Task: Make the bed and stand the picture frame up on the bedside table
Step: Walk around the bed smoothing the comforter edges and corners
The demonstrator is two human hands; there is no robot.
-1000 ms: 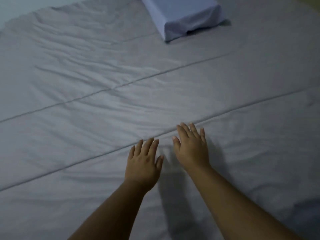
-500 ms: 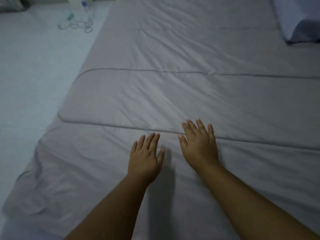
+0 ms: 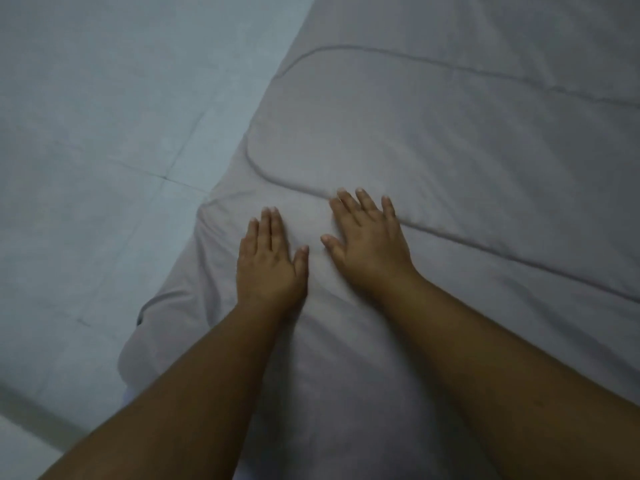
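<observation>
A grey quilted bed cover (image 3: 467, 161) with curved stitch lines fills the right and middle of the view. My left hand (image 3: 270, 261) lies flat on it, palm down, close to the cover's left edge. My right hand (image 3: 367, 240) rests flat beside it, fingers spread, its fingertips touching a stitch line. Neither hand holds anything. The cover's left edge is rumpled just left of my left hand. No picture frame and no bedside table are in view.
A pale tiled floor (image 3: 104, 150) takes up the left side of the view, next to the bed. The cover's corner (image 3: 145, 327) droops toward the floor at the lower left.
Both hands have slid left across the cover toward its left edge. The view has turned left, so the pillow has left the frame and the floor now shows.
</observation>
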